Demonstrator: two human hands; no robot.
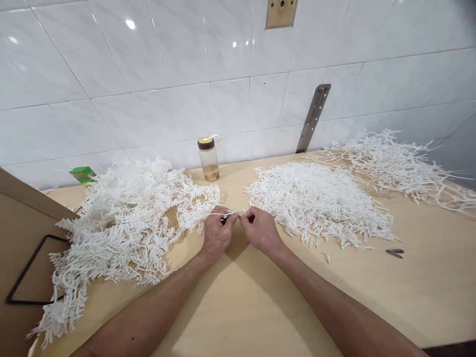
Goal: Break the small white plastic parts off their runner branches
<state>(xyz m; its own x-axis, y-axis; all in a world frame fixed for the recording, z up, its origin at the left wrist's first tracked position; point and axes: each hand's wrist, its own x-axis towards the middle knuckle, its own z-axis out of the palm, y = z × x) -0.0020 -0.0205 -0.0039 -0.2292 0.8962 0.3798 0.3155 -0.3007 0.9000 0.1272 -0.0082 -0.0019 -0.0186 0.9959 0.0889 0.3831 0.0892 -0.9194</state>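
My left hand (218, 232) is closed, pinching a thin white branched plastic strand (219, 214) between thumb and fingers. Close beside it, my right hand (260, 229) makes a pinch around a tiny white tip, mostly hidden by the fingers. The two sets of fingertips almost meet above the table. To the left spreads a heap of tangled white branched plastic strands (122, 213). Right of my hands lies a flatter pile of short white plastic pieces (320, 201). One loose small piece (327, 257) sits apart in front of that pile.
Bare-looking white branching stems (394, 163) lie at the back right. A small dark metal tool (394, 253) rests on the wooden table (253, 307). Against the tiled wall stand a bottle (208, 159) and a metal bracket (314, 118). A green carton (84, 174) is behind the left heap.
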